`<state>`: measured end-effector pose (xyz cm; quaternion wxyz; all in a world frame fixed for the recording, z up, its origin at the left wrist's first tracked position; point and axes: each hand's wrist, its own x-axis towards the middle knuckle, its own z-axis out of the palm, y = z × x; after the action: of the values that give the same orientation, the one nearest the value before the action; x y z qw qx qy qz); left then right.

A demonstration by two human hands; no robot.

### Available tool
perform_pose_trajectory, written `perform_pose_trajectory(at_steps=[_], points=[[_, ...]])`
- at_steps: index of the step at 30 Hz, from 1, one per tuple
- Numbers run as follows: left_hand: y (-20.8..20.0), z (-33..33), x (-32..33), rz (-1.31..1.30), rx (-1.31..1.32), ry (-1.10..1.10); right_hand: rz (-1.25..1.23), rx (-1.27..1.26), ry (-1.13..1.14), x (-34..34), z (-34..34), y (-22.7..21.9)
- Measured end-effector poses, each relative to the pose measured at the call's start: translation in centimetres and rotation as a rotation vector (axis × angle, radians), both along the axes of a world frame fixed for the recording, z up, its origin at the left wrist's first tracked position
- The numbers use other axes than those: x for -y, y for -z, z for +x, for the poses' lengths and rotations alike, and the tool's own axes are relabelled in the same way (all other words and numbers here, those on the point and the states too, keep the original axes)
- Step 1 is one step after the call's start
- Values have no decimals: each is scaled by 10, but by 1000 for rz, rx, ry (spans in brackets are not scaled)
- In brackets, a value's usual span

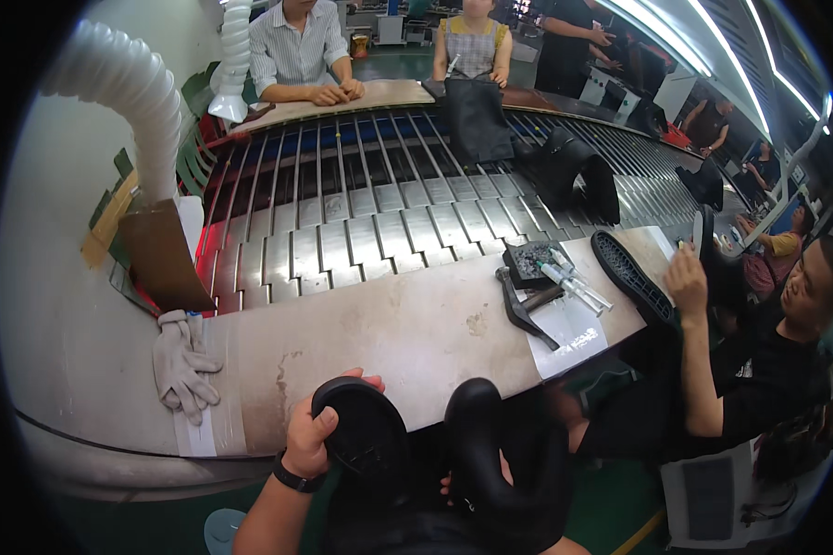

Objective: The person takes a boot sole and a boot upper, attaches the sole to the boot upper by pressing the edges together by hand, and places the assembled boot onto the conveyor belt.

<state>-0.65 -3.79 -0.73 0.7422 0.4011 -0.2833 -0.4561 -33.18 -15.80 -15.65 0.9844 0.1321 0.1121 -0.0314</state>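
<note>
My left hand (307, 433) grips a black shoe sole (366, 433) by its left edge, thumb over the rim and fingertips showing past the far end. The sole is tilted up, its recessed inner side toward me. Beside it, on the right, my right hand (505, 469) is closed on a black boot (477, 430), with the toe end pointing away from me. Most of that hand is hidden behind the boot; only parts of the fingers show. Sole and boot are apart, both held at the near edge of the bench (389, 342).
A grey-white glove (183, 365) lies at the bench's left. Right of centre are a hammer (520, 310), a tray of small dark pieces (528, 264) and syringes (574, 287). Another sole (631, 276) lies near a co-worker (759, 370). Boots (477, 116) stand on the slatted conveyor (342, 245).
</note>
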Motion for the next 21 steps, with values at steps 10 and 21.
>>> perform_pose_trajectory(at_steps=[10, 21], points=[[13, -2, -3, 63, 51, -259, -1, 187, 70, -7, 9, 71], [16, -1, -4, 181, 374, -625, -26, 84, 25, -7, 8, 66]])
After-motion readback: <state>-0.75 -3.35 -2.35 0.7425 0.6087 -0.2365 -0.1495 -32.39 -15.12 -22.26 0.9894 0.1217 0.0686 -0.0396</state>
